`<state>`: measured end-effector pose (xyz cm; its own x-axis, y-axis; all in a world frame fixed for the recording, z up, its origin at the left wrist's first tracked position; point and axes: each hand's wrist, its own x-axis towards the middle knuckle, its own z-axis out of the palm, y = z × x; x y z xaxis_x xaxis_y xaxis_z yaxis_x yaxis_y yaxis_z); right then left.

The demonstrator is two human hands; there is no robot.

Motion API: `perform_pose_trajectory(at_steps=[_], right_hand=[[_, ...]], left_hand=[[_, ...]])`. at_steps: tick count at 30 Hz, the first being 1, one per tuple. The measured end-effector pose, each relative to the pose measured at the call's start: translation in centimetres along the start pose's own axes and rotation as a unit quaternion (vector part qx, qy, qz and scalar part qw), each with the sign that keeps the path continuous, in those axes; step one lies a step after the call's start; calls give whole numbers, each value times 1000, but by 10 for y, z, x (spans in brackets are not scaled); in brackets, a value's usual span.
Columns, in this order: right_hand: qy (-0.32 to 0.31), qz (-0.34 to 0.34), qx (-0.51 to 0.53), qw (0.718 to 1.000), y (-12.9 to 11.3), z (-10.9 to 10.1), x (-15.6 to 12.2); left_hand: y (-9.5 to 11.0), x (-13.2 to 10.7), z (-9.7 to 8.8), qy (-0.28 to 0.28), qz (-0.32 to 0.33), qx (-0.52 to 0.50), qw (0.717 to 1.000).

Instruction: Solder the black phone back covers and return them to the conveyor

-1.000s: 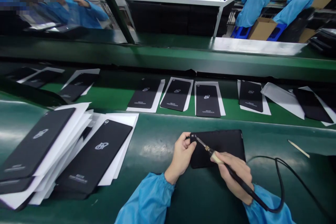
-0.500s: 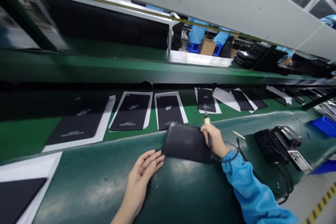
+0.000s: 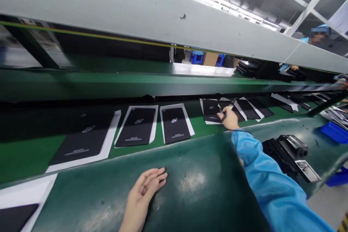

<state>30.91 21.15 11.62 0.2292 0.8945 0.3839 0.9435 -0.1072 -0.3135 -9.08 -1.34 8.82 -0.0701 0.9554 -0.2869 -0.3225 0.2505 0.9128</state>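
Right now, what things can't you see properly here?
All in the head view:
Corner panel, lower left: cut off by the picture's edges.
Tool: partly hidden by the right hand gripping it.
Black panel behind that hand: partly covered; I can't tell whether they touch.
Small print: too small to read.

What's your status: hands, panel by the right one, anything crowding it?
Left hand open, empty, over green bench. Right hand holding soldering iron, at black panel on green strip; contact unclear. Neighbouring panels close on both sides.
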Motion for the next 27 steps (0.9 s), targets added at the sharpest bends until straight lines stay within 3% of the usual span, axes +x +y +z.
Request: perform_pose_trajectory(at_steps=[5, 10, 16, 21, 24, 27], right_hand=[[-48, -3, -16, 999, -51, 49, -16], [-56, -16, -5, 998, -69, 50, -27], [-15, -47, 51, 998, -55, 22, -40], [100, -28, 108, 989, -35, -24, -26], [165, -34, 147, 975, -38, -56, -28], [164, -74, 194, 964, -56, -75, -55]], left_hand=[[-2, 0, -3, 3, 1, 3, 1000], [-1, -1, -5, -7, -4, 4, 1000], [3, -4, -5, -7, -4, -8, 1000], [-5, 1, -10, -3, -1, -24, 1000], [-7, 2, -10, -6, 1, -34, 999], [-2, -2, -7, 16, 21, -55, 998]])
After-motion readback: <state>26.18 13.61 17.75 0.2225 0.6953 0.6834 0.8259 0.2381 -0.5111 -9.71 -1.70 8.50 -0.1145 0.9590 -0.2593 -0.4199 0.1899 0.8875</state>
